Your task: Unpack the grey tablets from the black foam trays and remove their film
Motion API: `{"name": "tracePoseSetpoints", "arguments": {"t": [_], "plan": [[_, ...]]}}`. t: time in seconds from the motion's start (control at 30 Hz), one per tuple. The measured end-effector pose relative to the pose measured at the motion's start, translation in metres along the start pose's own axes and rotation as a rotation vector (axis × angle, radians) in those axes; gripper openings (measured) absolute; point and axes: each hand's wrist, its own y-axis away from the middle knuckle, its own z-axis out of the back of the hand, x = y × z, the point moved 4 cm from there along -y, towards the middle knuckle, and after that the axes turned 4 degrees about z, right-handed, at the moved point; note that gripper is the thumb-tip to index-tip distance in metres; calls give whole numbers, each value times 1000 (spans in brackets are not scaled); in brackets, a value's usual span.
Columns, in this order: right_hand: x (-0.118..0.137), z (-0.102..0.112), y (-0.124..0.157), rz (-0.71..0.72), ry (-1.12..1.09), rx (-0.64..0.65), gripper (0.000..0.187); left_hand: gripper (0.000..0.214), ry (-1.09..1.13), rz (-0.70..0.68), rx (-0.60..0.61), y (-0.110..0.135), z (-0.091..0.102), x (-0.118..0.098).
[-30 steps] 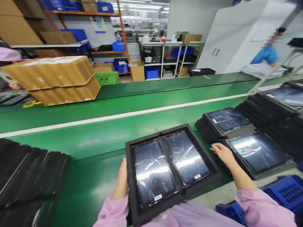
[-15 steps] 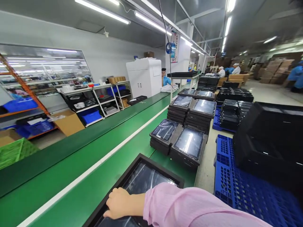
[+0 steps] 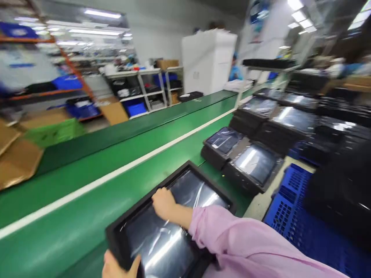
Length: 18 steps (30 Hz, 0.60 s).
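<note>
A black foam tray (image 3: pixel 114 231) lies aslant on the green conveyor belt, holding two dark flat screens under shiny clear film. One screen (image 3: pixel 158 249) is nearer me; the other screen (image 3: pixel 193 187) is farther off. My right hand (image 3: pixel 165 204), reaching in from a pink sleeve, has its fingers curled over the tray's left long edge, between the screens. At the near left corner, my left hand (image 3: pixel 118 266) holds the rim, thumb on top and fingers outside. Its lower part is cut off by the frame.
Beyond the tray, stacked foam trays (image 3: pixel 246 185) with film-covered screens line the green belt (image 3: pixel 84 216). Blue plastic pallets (image 3: pixel 290 200) stand on the floor to the right, with black trays on them. An open cardboard box (image 3: pixel 17 158) and a green crate (image 3: pixel 55 133) are at left.
My left hand has come into view at the tray's near corner. More of the tray now shows. The view has swung left and is blurred; my right hand stays on the tray's edge.
</note>
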Motion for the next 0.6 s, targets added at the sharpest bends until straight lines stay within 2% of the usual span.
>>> {"name": "tracePoseSetpoints", "arguments": {"t": [0.1, 0.23, 0.4, 0.5, 0.6], "plan": [[-1, -16, 0, 21, -8, 51, 27, 82, 36, 160, 95, 27, 6, 8], [-4, -30, 1, 39, -24, 108, 27, 88, 134, 279, 102, 36, 11, 0], [-14, -33, 1, 42, -43, 159, 25, 93, 150, 332, 136, 46, 16, -8], [-18, -34, -3, 62, -59, 186, 25, 95, 156, 363, 158, 48, 15, -6], [-17, -34, 0, 57, -57, 159, 26, 94, 164, 393, 173, 48, 11, -1]]}}
